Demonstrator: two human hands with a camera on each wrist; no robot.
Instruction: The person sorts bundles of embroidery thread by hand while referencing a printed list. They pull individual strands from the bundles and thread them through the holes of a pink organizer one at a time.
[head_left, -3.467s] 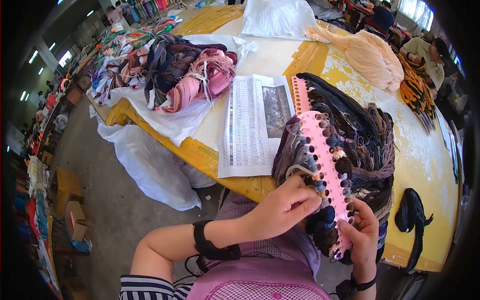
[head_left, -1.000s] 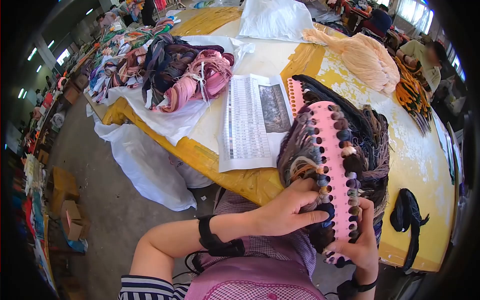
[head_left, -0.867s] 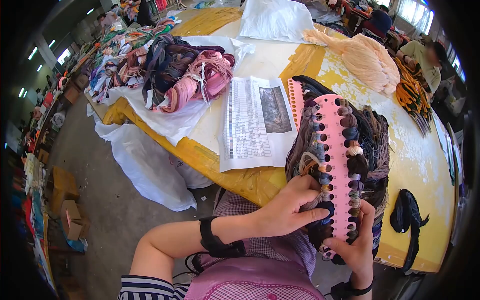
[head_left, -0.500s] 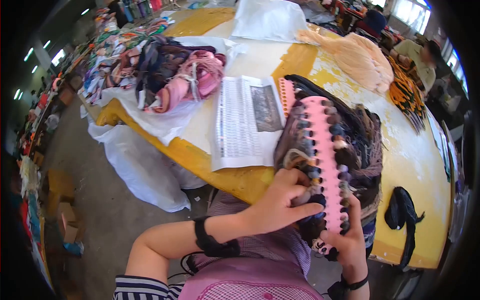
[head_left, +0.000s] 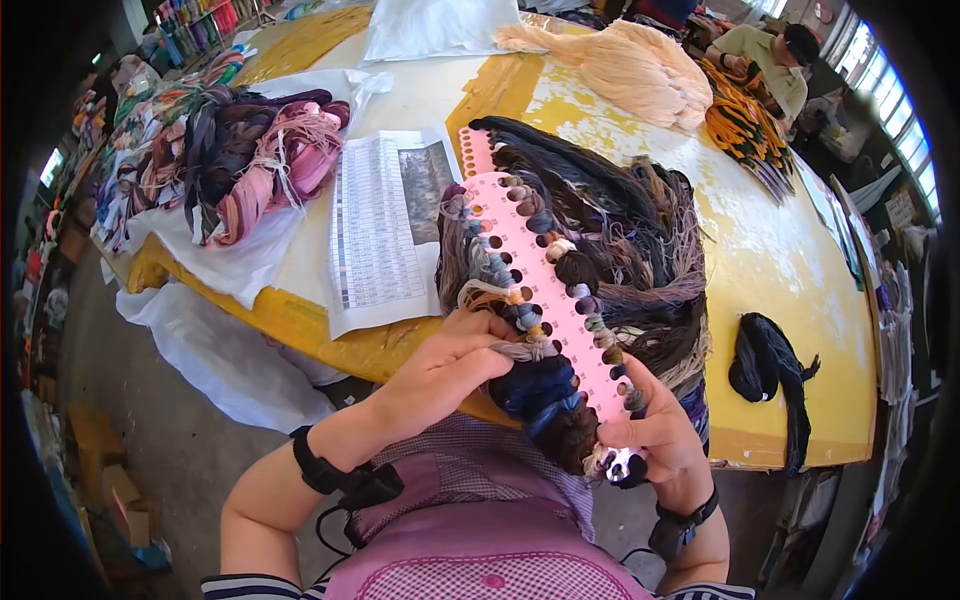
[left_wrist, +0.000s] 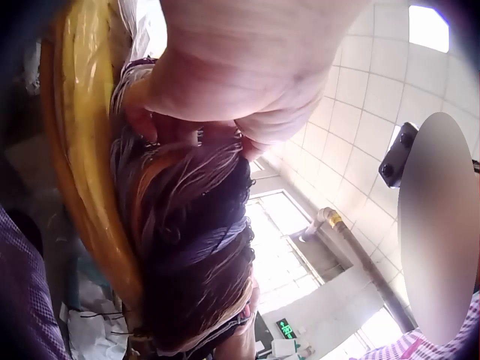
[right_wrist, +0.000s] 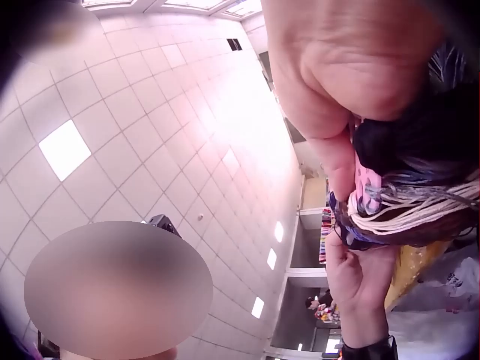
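A long pink punched thread-organiser card (head_left: 550, 290) carries several dark, grey, brown and blue thread bundles (head_left: 610, 240) looped through its holes. My right hand (head_left: 655, 430) grips the card's near end from below, thumb on top. My left hand (head_left: 465, 350) pinches a pale grey-brown skein (head_left: 525, 350) at the card's left edge, just above a dark blue bundle (head_left: 540, 385). In the left wrist view my fingers (left_wrist: 225, 127) curl over the hanging threads (left_wrist: 195, 240). Seen from the right wrist, my right hand (right_wrist: 352, 90) holds the pink card's end (right_wrist: 367, 199) with cream strands beside it.
A yellow table (head_left: 790, 260) holds a printed colour chart (head_left: 380, 225), pink and purple skeins (head_left: 260, 165) on white plastic, a cream thread heap (head_left: 620, 65), orange bundles (head_left: 745, 125) and a black skein (head_left: 765, 365). A person sits at the far right. White bags hang at the table's left edge.
The view has swung left and the card now tilts up to the left. My left hand slid up the card's left edge onto a pale skein; my right hand keeps its hold.
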